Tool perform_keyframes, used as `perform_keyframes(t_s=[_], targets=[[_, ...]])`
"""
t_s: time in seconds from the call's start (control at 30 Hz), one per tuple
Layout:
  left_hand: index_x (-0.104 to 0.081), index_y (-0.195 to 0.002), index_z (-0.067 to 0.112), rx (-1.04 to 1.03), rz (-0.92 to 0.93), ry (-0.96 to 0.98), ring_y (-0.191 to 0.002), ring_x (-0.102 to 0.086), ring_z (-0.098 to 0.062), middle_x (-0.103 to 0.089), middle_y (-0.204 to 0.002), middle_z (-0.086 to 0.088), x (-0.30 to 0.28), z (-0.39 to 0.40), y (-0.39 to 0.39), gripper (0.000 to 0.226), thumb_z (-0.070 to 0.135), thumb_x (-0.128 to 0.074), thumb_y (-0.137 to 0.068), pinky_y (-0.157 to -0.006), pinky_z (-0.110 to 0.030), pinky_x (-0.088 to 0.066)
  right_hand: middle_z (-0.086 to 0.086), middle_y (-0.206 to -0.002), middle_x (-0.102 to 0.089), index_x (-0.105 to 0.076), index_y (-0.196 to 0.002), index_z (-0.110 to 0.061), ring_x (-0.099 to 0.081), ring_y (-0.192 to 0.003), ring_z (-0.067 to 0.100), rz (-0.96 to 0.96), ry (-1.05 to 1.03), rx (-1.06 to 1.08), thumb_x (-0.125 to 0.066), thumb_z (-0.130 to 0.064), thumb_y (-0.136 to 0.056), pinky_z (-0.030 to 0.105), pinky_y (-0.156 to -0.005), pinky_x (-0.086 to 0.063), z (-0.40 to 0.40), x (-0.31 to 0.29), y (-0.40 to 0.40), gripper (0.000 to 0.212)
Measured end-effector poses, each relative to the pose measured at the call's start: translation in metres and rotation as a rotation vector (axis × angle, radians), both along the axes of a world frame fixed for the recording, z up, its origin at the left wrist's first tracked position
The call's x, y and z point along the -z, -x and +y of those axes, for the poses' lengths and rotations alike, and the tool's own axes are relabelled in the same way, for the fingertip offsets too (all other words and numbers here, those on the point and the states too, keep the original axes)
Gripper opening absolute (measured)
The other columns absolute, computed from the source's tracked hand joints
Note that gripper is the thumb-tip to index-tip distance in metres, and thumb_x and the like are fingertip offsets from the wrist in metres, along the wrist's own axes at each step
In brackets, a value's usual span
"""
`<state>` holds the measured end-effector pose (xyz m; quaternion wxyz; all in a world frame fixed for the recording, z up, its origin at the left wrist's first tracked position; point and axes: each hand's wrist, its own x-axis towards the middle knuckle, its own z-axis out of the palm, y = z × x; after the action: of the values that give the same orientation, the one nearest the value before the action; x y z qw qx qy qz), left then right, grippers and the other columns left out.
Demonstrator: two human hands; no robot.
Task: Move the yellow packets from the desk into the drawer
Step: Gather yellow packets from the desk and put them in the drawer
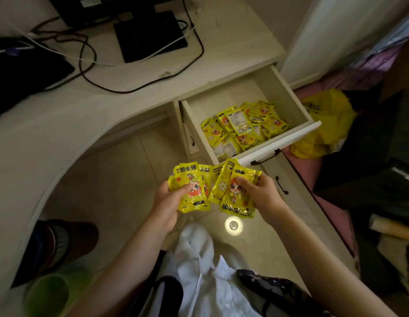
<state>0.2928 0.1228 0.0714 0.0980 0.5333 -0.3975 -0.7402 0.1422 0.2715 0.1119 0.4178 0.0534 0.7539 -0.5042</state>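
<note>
Your left hand [170, 201] grips a fanned bunch of yellow packets [191, 187], thumb curled over the front of the top one, fingers hidden behind. Your right hand [259, 194] grips a second bunch [235, 193], thumb pressed on the printed cartoon figure of the front packet. The two bunches touch at their inner edges and are held in the air above the floor [121, 179], below the front of the open drawer [288, 136] and clear of the worktop [68, 110]. Inside the drawer lies a loose heap of the same packets [242, 126], overlapping one another, some face up and some showing the label side (the exact count cannot be told). On the worktop stand a black monitor base [150, 35] and a tangle of black and white cables [84, 53]. A yellow plastic bag [324, 124] lies just beside the drawer's right wall. A green cup [46, 296] sits at the worktop's near edge.
</note>
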Motion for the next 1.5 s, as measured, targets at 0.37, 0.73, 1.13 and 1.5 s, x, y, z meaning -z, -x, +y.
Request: perform_keyframes(t_s=[0.37, 0.73, 1.13, 1.5], targets=[[-0.063, -0.112, 0.007, -0.019, -0.036, -0.009, -0.081, -0.070, -0.023, -0.071, -0.101, -0.014, 0.019, -0.028, 0.130, 0.035, 0.005, -0.073, -0.078, -0.064, -0.032, -0.059, 0.012, -0.099, -0.072, -0.061, -0.099, -0.014, -0.070, -0.091, 0.030, -0.001, -0.023, 0.051, -0.069, -0.020, -0.086, 0.050, -0.083, -0.057, -0.025, 0.015, 0.132, 0.017], [-0.058, -0.120, 0.015, -0.018, -0.191, -0.031, -0.100, -0.068, -0.029, -0.069, -0.113, -0.009, 0.049, -0.058, 0.259, 0.060, 0.022, -0.084, -0.066, -0.089, -0.054, -0.053, 0.005, -0.105, -0.070, -0.054, -0.115, -0.014, -0.070, -0.091, 0.025, -0.015, -0.132, 0.010, -0.069, -0.027, -0.085, 0.048, -0.084, -0.057, -0.054, 0.033, 0.264, 0.035], [-0.061, -0.110, 0.021, -0.174, -0.341, -0.041, -0.096, -0.067, -0.029, -0.069, -0.110, -0.008, 0.120, -0.072, 0.358, 0.077, 0.042, -0.080, -0.038, -0.087, -0.053, -0.054, 0.008, -0.099, -0.069, -0.061, -0.103, -0.014, -0.066, -0.090, 0.025, 0.081, -0.278, -0.215, -0.064, -0.025, -0.088, 0.042, -0.074, -0.058, -0.093, 0.077, 0.385, 0.019], [-0.055, -0.125, 0.010, -0.105, -0.557, 0.147, -0.106, -0.062, -0.034, -0.063, -0.121, -0.013, 0.146, -0.116, 0.431, 0.063, 0.035, -0.077, -0.071, -0.089, -0.046, -0.053, 0.014, -0.108, -0.066, -0.059, -0.115, -0.007, -0.065, -0.089, 0.028, -0.024, -0.267, -0.333, -0.062, -0.020, -0.090, 0.031, -0.064, -0.052, -0.195, 0.148, 0.435, 0.029]])
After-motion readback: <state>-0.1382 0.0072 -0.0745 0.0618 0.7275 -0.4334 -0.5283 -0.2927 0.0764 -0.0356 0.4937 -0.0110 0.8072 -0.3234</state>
